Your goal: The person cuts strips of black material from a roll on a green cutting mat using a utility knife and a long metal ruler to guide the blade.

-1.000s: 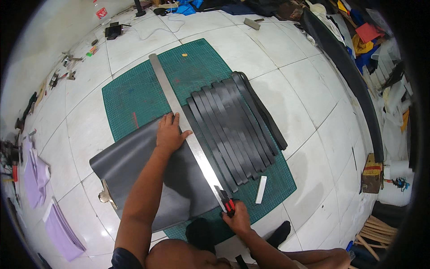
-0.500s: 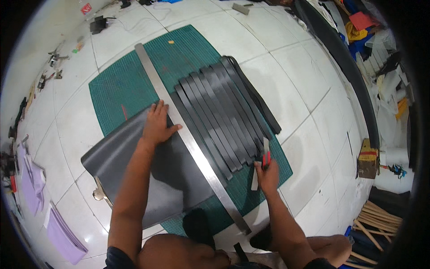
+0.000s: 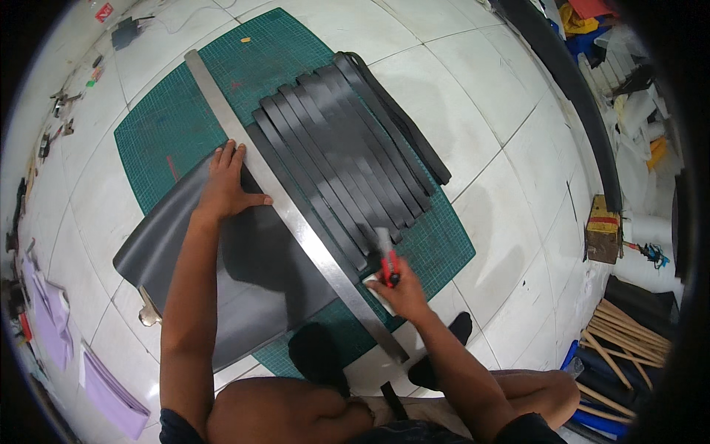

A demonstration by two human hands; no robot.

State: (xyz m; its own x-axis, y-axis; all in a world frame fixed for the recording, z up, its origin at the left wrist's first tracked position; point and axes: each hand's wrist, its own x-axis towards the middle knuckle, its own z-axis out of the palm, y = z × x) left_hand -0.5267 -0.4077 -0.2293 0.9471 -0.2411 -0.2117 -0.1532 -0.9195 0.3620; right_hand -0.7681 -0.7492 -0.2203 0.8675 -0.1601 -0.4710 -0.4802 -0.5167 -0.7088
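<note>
A long metal ruler (image 3: 307, 237) lies slantwise over the edge of a dark grey leather-like sheet (image 3: 266, 288) on a green cutting mat (image 3: 159, 111). My left hand (image 3: 222, 189) rests flat with fingers spread, its fingertips and thumb on the ruler's left edge. Right of the ruler, my right hand (image 3: 405, 294) is closed round a red utility knife (image 3: 390, 268), its blade end pointing away from me. A small white piece (image 3: 379, 292) shows beneath that hand; I cannot tell whether it is held. Several cut dark strips (image 3: 333, 148) lie overlapped beside the ruler.
A metal clip (image 3: 150, 311) sits at the sheet's left edge. Folded lilac fabric (image 3: 111, 392) lies on the tiled floor at left. To the right stand a small box (image 3: 603, 233) and a bundle of wooden sticks (image 3: 621, 333). My feet (image 3: 318, 351) are close to the mat.
My right hand with the utility knife has moved left, from the strips' lower right end toward the ruler. My left hand stays on the ruler. The whole view has shifted somewhat.
</note>
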